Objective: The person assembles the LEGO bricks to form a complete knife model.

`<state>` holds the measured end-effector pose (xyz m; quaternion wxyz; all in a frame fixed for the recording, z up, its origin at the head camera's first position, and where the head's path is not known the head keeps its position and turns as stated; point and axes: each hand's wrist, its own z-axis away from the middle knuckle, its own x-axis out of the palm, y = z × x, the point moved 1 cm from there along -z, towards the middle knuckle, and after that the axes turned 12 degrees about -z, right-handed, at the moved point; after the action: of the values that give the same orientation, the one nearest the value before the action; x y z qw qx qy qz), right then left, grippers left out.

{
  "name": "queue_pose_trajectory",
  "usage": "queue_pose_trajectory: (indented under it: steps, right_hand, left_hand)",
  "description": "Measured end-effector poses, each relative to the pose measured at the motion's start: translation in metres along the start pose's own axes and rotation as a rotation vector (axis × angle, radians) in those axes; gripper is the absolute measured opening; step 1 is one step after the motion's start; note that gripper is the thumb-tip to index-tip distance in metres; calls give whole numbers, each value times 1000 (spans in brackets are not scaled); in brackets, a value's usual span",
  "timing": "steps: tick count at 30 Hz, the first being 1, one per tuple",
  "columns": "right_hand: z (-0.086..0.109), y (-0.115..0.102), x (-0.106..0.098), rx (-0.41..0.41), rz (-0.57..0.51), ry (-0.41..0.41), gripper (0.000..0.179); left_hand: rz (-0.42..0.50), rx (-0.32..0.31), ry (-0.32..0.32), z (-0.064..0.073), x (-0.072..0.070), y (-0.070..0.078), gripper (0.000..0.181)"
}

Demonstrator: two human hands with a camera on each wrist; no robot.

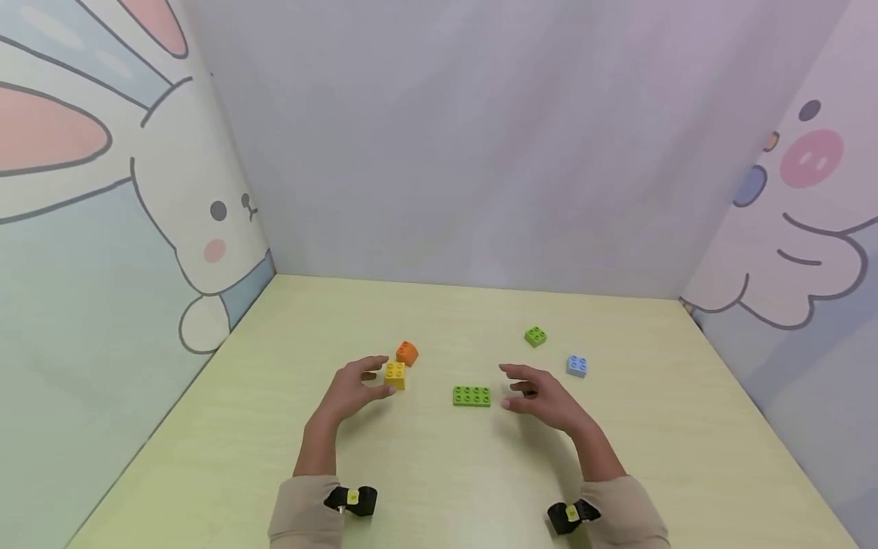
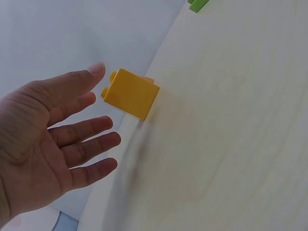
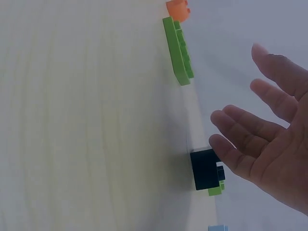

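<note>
My left hand (image 1: 353, 389) is held over the table beside a yellow block (image 1: 395, 374), thumb and fingers spread around its left side. In the left wrist view the yellow block (image 2: 131, 94) stands beyond the thumb tip, and the palm is bare. Just behind it sits an orange block (image 1: 407, 353) with a curved side. My right hand (image 1: 545, 398) hovers with fingers parted, right of a long green block (image 1: 471, 396). Below its fingers is a black block (image 3: 205, 169), mostly hidden by the hand in the head view. Neither hand holds anything.
A small green block (image 1: 535, 336) lies farther back on the pale wooden table (image 1: 439, 480), with a light blue block (image 1: 577, 366) to the right. A plain wall (image 1: 466, 152) rises behind, and printed cartoon panels flank both sides.
</note>
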<state>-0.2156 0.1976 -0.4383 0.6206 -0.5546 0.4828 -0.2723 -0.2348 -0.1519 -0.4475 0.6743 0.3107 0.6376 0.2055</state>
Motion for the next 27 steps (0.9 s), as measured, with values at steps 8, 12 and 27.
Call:
queue_pose_trajectory:
  steps: [8,12,27]
  right_hand:
    - [-7,1,6,17,0,-47,61]
    - [-14,3,8,28,12,-72,62]
    - [-26,11,16,94,26,-65,60]
  left_hand:
    - [23,-24,-40,-7,4,-5,58]
    - [26,-18,-30,-10,6,-4,56]
    - [10,-53,-3,-19,8,-5,45]
